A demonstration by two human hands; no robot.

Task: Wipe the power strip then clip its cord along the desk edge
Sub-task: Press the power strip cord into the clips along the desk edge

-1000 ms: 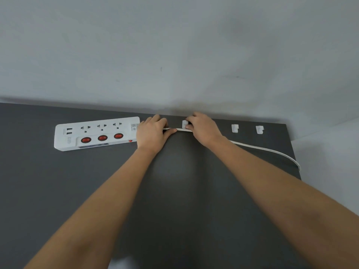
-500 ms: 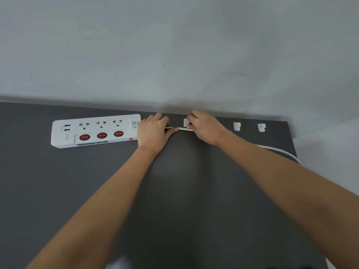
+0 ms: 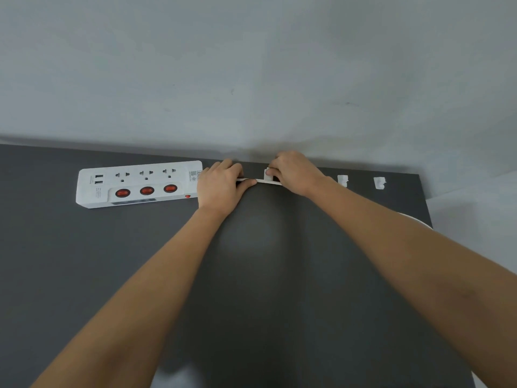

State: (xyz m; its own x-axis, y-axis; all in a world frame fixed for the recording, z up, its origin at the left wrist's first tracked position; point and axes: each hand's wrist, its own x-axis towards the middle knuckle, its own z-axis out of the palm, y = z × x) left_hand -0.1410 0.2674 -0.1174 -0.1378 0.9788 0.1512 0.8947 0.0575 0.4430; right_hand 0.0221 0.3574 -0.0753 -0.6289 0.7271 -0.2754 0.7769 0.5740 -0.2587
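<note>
White, flat plastic cord [image 3: 261, 180] runs taut between the two hands along the far edge of the dark grey matte desk [image 3: 84, 275], just in front of the pale wall. Left of the left fingers [image 3: 246, 184] lies the white rectangular power strip [image 3: 138, 184] with its three red rocker switches, flat on the desk and touching that hand's outer side. The left hand [image 3: 219, 187] pinches the cord between thumb and curled fingers; the right hand [image 3: 296, 173] is clenched over the cord at the first small white plastic clip [image 3: 268, 174], thumb tip against it. Two more white clips [image 3: 342, 180] sit empty to the right of the right fingers, well apart from them. The likely step is seating the cord in that first clip. If the thumb pushes sideways rather than down, the stuck-on clip may peel off; too much pull from the left could drag the strip askew. Both forearms reach straight forward, wrists low, knuckles up, palms facing the desk.
</note>
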